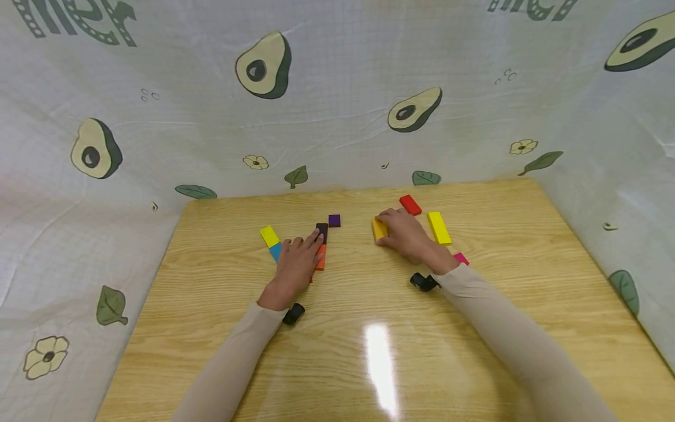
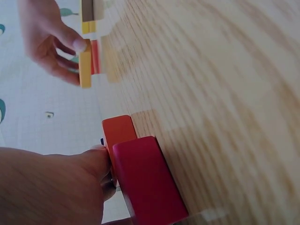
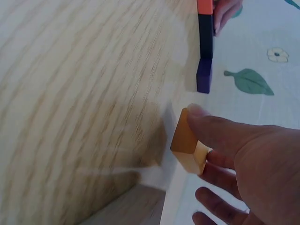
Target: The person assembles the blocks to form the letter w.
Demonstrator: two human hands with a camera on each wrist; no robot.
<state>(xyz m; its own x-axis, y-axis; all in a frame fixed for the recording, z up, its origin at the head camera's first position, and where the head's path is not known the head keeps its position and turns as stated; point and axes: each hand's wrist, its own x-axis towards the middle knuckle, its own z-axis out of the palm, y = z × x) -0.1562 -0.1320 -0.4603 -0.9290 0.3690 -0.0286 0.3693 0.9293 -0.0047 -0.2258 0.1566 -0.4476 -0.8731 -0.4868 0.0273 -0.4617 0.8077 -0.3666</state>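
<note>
My right hand (image 1: 406, 234) pinches a yellow-orange block (image 1: 379, 230) between thumb and fingers. In the right wrist view that block (image 3: 185, 136) appears tilted just above the table, its lower end free. My left hand (image 1: 297, 264) rests over a row of blocks at left of centre. Its fingertips touch a black block (image 1: 322, 230), and the thumb lies against an orange-red block (image 1: 320, 258). A crimson block (image 2: 147, 180) stands nearest the camera in the left wrist view. Beyond the black block sits a small purple block (image 1: 334, 221). The left palm partly hides a blue block (image 1: 275, 252).
A yellow block (image 1: 269, 236) adjoins the blue one at left. Around the right hand lie a red block (image 1: 410, 204), a long yellow block (image 1: 440, 228) and a partly covered pink block (image 1: 461, 259). Avocado-print cloth (image 1: 337, 140) stands behind the wooden table (image 1: 337, 351).
</note>
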